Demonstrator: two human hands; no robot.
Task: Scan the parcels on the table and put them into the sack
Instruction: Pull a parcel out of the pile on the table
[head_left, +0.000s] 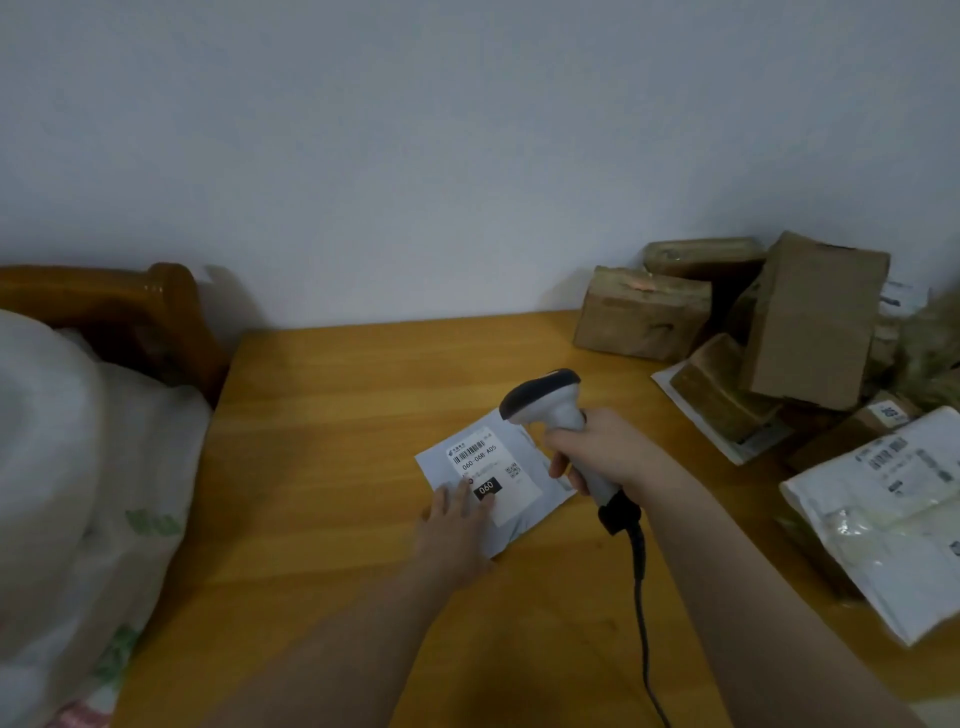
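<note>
The task is looking only partly done: a pile of cardboard boxes (810, 317) and a white poly bag (893, 509) are waiting at the right end of the wooden table (337, 415), while the white sack (78, 467) is bulging at the left edge (what it is holding cannot be seen from here). One parcel is being handled now, a flat grey poly mailer (519, 519) lying label-up near the middle of the table, well apart from the sack. The left hand (457, 525) is resting flat on the mailer's near corner, fingers straight, pinning it down rather than gripping it. The right hand (597, 452) is wrapping its fingers round the handle of a corded barcode scanner (550, 402), holding it over the mailer's far right edge with the head tipping toward the shipping label (480, 460). By my reading the scan is under way, and carrying this mailer across to the sack is yet to come.
</note>
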